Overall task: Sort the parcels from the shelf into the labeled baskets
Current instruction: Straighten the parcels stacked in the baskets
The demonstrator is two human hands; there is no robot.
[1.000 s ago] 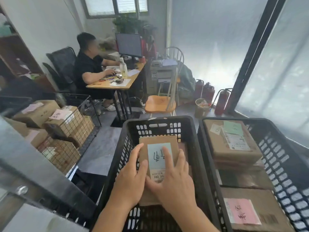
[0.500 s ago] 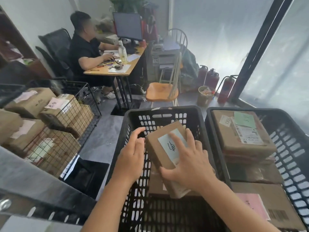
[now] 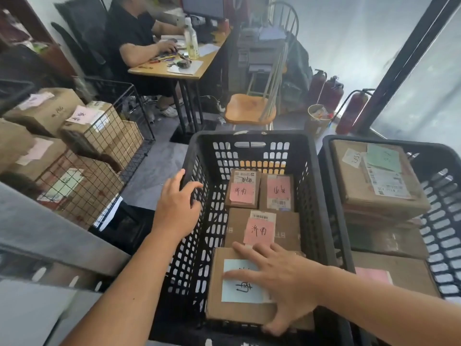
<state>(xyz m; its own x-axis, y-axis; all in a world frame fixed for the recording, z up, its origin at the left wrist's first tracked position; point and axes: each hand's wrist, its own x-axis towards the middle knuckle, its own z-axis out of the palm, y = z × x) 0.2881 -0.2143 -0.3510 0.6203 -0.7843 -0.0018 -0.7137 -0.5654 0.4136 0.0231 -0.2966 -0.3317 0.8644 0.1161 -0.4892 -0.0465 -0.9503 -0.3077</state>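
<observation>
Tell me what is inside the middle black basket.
The middle black basket holds four cardboard parcels: two pink-labelled parcels side by side at the far end, a pink-labelled one in the middle, and the blue-labelled parcel nearest, under the right hand. Anything beneath them is hidden.

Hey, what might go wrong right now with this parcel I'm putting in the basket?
The blue-labelled parcel lies under your right hand near other parcels; pressed down, it may tilt and cover the pink label behind it. Your left hand is at the black basket rim, where fingers might get pinched.
</observation>
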